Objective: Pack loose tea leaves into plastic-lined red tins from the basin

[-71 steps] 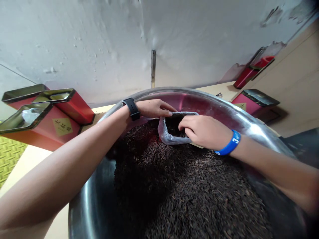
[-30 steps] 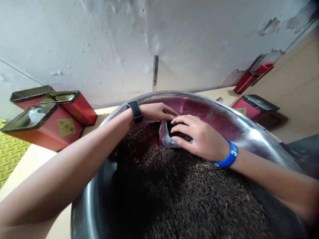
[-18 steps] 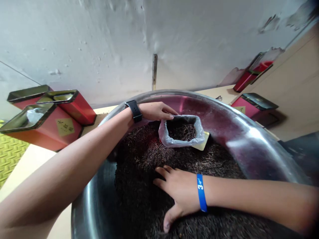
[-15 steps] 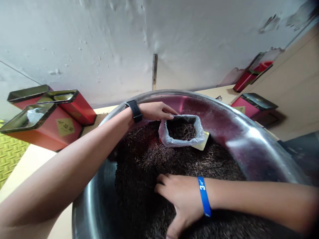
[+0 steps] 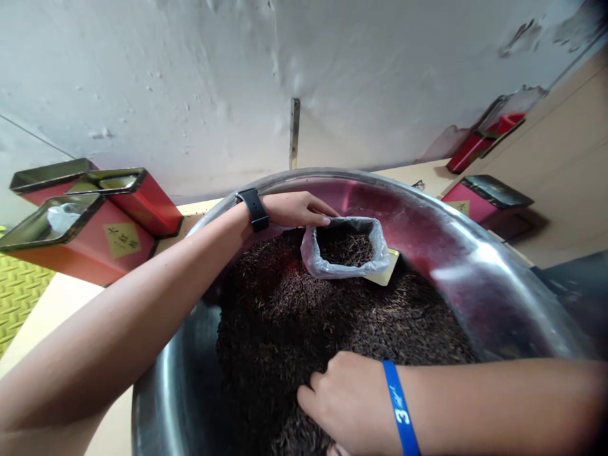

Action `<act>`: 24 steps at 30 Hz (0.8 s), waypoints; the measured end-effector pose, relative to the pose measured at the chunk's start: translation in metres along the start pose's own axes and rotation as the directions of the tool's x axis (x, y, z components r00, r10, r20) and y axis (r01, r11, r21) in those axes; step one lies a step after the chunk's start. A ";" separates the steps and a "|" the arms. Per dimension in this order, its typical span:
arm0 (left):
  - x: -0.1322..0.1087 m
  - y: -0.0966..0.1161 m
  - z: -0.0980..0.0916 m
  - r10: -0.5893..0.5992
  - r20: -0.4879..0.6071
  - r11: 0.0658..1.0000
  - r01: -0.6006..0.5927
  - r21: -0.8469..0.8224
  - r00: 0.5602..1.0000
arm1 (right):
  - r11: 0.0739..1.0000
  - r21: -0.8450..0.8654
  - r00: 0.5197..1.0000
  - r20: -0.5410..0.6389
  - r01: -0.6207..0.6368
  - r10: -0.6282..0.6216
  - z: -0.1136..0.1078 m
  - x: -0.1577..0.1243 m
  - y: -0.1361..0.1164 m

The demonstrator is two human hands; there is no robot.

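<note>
A tin lined with a clear plastic bag (image 5: 342, 271) stands in a wide metal basin (image 5: 479, 253), with dark loose tea leaves (image 5: 266, 335) around and inside it. My left hand (image 5: 304, 210), a black watch on its wrist, grips the tin's back left rim; the thumb lies along the edge and the other fingers reach behind. Lower down, my right hand (image 5: 346, 399), wearing a blue wristband, is sunk into the tea leaves. Its fingers are curled in and closed among them, the tips hidden. A pale yellow piece (image 5: 386, 269) shows beside the tin.
Several red tins with dark rims (image 5: 114, 244) stand open at the left, one with plastic inside. At the right are a closed red tin (image 5: 489, 196) and another red container (image 5: 479, 142). A peeling wall (image 5: 213, 95) rises behind the basin.
My right hand has moved down and toward me through the tea leaves, and its fingers have drawn in from a spread shape. The left hand stays on the tin's rim.
</note>
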State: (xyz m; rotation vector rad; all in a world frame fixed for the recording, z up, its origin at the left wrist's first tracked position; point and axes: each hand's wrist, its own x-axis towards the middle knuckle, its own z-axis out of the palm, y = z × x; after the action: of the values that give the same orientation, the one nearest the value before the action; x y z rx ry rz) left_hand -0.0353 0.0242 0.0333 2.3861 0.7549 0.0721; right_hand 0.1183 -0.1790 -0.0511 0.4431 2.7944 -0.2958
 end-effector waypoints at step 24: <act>0.003 -0.002 0.001 -0.008 0.009 1.000 0.008 0.008 1.000 | 0.886 0.011 0.715 -0.586 -0.464 0.382 -0.096 -0.047 0.114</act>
State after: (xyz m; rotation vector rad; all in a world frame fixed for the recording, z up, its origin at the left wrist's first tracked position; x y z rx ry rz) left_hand -0.0339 0.0264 0.0315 2.3893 0.7617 0.0548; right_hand 0.1743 -0.0617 0.0362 1.3142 3.1145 0.1760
